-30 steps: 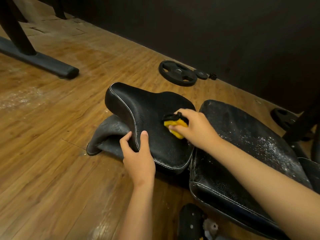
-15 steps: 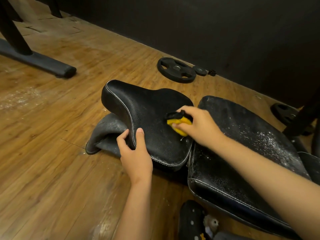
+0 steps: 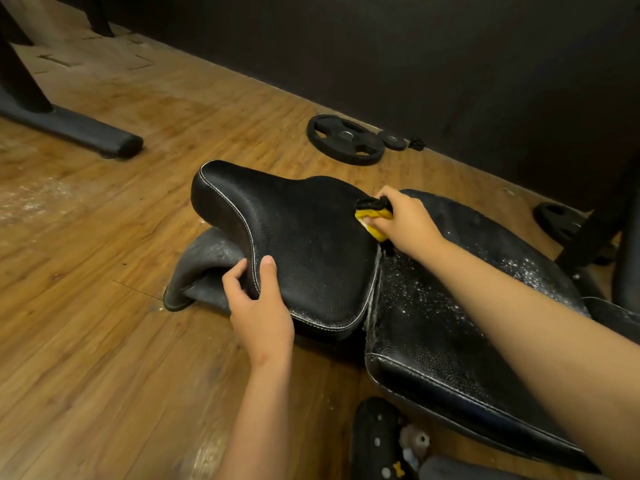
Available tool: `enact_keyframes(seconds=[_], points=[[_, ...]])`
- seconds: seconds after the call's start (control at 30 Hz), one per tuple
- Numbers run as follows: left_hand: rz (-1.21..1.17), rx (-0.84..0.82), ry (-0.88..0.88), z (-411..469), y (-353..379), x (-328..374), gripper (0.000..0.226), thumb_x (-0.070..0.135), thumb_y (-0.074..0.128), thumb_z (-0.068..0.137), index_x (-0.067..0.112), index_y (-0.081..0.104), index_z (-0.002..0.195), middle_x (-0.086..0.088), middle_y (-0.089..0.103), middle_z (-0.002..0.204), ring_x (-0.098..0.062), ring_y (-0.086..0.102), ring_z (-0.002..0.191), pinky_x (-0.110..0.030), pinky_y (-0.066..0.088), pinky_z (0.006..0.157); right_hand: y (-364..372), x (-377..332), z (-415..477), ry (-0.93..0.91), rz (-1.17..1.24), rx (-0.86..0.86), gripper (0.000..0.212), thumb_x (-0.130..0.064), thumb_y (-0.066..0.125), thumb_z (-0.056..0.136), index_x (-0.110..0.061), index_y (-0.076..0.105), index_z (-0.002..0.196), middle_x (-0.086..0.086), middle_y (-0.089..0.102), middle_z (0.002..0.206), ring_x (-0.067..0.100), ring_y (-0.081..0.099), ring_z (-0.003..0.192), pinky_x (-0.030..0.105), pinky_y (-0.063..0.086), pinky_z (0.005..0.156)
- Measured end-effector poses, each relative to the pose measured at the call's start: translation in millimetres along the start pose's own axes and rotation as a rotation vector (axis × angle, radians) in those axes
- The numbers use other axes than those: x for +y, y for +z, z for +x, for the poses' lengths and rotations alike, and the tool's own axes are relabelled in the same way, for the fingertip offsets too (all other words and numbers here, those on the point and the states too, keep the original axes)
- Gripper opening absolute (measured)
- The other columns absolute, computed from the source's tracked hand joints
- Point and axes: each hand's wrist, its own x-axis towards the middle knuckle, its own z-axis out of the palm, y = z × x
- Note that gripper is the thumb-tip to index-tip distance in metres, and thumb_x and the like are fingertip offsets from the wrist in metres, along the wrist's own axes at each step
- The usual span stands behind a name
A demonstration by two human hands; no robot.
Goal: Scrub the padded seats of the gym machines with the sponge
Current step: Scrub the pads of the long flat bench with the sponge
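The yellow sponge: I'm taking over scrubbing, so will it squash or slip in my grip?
The sponge probably squashes easily: it looks pinched out of shape in the right hand. Likely light: that hand alone holds it. Possibly slippery: white flecks, maybe suds, speckle the pad beside it.

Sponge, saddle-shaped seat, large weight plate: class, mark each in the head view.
sponge (image 3: pixel 375 215), head view, its yellow side.
saddle-shaped seat (image 3: pixel 304 244), head view, its top.
large weight plate (image 3: pixel 346 134), head view, its hub.

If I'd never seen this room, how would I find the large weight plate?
Look along the dark wall where it meets the wooden floor, beyond the saddle-shaped black seat. The large weight plate lies flat there. It is the biggest black disc, with cut-out grip holes, left of a smaller disc.
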Motion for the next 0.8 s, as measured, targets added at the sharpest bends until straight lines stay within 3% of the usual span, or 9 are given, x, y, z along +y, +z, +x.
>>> enact_keyframes(seconds=[0.13,0.3,0.5,0.63,0.73,0.8], points=[[-0.002,0.01,0.008,0,1,-1,0.033,0.042,0.059,0.093,0.024,0.056,0.121,0.021,0.057,0.101,-0.004,0.054,0.097,-0.02,0.038,0.081,-2,-9,-37,-0.083,0.057,-0.049,0.02,-0.024,0.073,0.082,-0.02,0.057,0.094,-0.002,0.065,0.096,0.014,0.061,0.092,0.035,0.05,0.08],[-0.017,0.031,0.029,0,2,-2,0.031,0.038,0.06,0.093,0.021,0.057,0.119,0.014,0.061,0.103,-0.002,0.056,0.094,-0.018,0.039,0.079,-18,-13,-83,-0.251,0.109,-0.269,0.018,-0.021,0.073,0.081,-0.019,0.063,0.096,-0.008,0.066,0.104,0.001,0.06,0.1,0.023,0.05,0.085],[-0.032,0.043,0.027,2,3,-3,0.03,0.036,0.061,0.093,0.021,0.059,0.118,0.016,0.062,0.102,0.004,0.057,0.092,-0.021,0.041,0.082,-14,13,-1,-0.127,-0.041,-0.104,0.019,-0.018,0.072,0.083,-0.018,0.056,0.093,0.001,0.063,0.092,0.016,0.059,0.09,0.032,0.046,0.074],[-0.051,0.035,0.029,2,3,-5,0.029,0.035,0.061,0.093,0.021,0.058,0.118,0.018,0.062,0.101,0.007,0.058,0.092,-0.018,0.042,0.08,-7,19,52,-0.12,-0.128,-0.074,0.022,-0.017,0.071,0.084,-0.008,0.058,0.099,0.009,0.064,0.096,0.024,0.058,0.094,0.044,0.048,0.081],[-0.056,0.03,0.031,4,3,-6,0.025,0.032,0.061,0.093,0.022,0.058,0.116,0.019,0.062,0.099,0.016,0.056,0.085,-0.01,0.04,0.075,-1,18,77,-0.099,-0.145,-0.057,0.018,-0.016,0.069,0.084,-0.011,0.061,0.1,0.008,0.065,0.099,0.024,0.059,0.097,0.047,0.049,0.084],[-0.061,0.027,0.037,6,3,-7,0.026,0.032,0.062,0.093,0.021,0.058,0.116,0.019,0.062,0.099,0.016,0.056,0.084,-0.014,0.041,0.077,0,18,81,-0.091,-0.147,-0.061,0.018,-0.018,0.069,0.084,-0.014,0.062,0.1,0.006,0.065,0.101,0.024,0.059,0.098,0.049,0.05,0.086]])
